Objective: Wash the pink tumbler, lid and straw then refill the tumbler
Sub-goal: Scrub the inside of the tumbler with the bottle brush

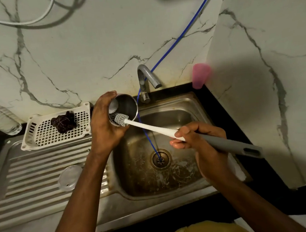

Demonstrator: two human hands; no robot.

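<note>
The tumbler (124, 103) is held tilted over the left edge of the sink (184, 102), with its steel interior facing up. It is gripped by the left hand (103, 125), the fingers curled round its wall. A bottle brush (149, 128) is clasped at mid-handle by the right hand (199, 136), and its grey bristle head is set at the tumbler's mouth. A clear lid (70, 177) is laid on the drainboard (34, 171). A blurred pink cup-shaped object (200, 77) is noted near the tap (145, 76).
</note>
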